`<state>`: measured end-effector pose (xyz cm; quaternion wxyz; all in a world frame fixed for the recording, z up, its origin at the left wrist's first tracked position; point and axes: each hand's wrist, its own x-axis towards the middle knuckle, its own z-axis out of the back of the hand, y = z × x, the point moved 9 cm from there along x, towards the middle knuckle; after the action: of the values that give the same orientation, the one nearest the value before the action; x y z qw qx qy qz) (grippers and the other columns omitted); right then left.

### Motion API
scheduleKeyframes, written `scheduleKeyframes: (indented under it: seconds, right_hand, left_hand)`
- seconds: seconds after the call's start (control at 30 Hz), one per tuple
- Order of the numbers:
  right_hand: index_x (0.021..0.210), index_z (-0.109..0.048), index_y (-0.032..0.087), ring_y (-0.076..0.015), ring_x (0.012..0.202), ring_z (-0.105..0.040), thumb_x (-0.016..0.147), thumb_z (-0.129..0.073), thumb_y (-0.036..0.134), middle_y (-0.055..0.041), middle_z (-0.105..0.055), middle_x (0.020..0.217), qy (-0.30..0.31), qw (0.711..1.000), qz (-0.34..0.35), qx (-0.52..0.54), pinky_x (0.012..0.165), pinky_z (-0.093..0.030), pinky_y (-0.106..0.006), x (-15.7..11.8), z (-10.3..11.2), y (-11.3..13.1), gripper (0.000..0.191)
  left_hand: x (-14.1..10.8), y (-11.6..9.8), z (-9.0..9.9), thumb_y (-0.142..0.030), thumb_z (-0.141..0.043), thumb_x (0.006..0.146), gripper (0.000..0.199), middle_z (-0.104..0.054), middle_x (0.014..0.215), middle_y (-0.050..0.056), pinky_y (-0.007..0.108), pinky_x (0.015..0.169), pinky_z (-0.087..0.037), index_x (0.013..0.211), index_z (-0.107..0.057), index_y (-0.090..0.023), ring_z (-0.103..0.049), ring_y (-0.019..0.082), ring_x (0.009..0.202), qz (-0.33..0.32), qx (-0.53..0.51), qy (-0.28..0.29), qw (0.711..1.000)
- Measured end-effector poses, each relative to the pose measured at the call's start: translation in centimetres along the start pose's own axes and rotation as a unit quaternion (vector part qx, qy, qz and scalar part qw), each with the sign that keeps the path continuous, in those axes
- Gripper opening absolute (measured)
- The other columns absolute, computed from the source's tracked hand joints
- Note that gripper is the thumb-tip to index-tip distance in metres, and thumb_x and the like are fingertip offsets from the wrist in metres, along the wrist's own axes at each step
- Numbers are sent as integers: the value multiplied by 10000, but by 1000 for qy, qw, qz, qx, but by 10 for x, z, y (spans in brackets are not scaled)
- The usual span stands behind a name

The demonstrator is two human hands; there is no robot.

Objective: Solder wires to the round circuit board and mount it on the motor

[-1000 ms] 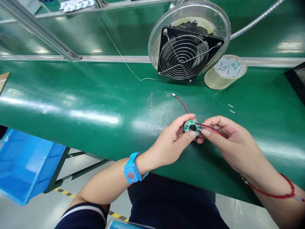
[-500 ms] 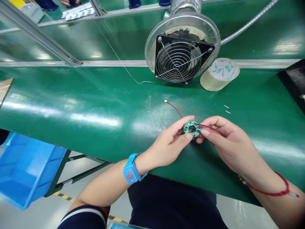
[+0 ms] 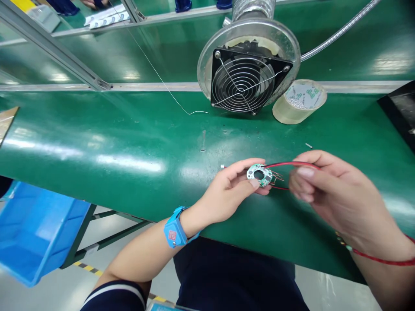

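Observation:
A small round green circuit board with a hole in its centre is pinched between the thumb and fingers of my left hand. Thin copper-coloured wires stick out from its right side. My right hand, slightly blurred, grips the red and black wires that run right from the board's top edge. Another red wire shows lower down between the hands. A small white connector peeks out just beyond my left fingers, on the green bench.
A fan with a round wire guard hangs over the bench's back edge. Beside it stands a roll of clear tape. One small metallic piece lies beyond my right hand. A blue bin is at lower left, a black tray at far right.
My right hand has moved right, away from the board, drawing the red and black wires out straighter. The white connector has shifted nearer to my left hand.

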<state>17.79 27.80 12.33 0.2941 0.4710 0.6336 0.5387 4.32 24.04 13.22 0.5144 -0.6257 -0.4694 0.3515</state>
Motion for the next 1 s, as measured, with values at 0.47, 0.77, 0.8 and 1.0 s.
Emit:
scheduleKeyframes:
  seconds: [0.47, 0.77, 0.8, 1.0]
  right_hand:
    - [997, -572, 128, -200, 1010, -542, 789, -601, 90, -113, -595, 1015, -147, 763, 364, -514, 886, -434, -352, -19, -4, 53, 213]
    - [1148, -534, 92, -183, 939, -550, 785, -666, 142, -121, -597, 1013, -45, 717, 430, -546, 817, -440, -323, -41, -42, 55, 389]
    - [1190, -523, 90, -162, 955, -551, 815, -652, 164, -110, -598, 1042, -20, 737, 410, -537, 831, -444, -294, -35, -43, 49, 404]
    - [1105, -550, 128, -98, 905, -567, 849, -631, 159, -58, -621, 989, -38, 754, 397, -522, 806, -439, -216, -32, -45, 43, 271]
  left_hand:
    - [0, 2, -7, -217, -564, 906, 402, -562, 1165, 173, 284, 818, -541, 1250, -438, -53, -647, 162, 897, 15, -52, 34, 998]
    - [1, 9, 1, -236, -561, 912, 374, -582, 1100, 120, 291, 856, -538, 1242, -471, -84, -644, 156, 898, 34, -86, -2, 996]
    - [1, 10, 1, -236, -565, 911, 374, -585, 1082, 110, 283, 852, -538, 1242, -477, -85, -643, 147, 886, 39, -89, 0, 995]
    - [1, 15, 0, -230, -582, 900, 356, -601, 1073, 105, 287, 875, -531, 1219, -507, -93, -646, 145, 884, 66, -109, 13, 992]
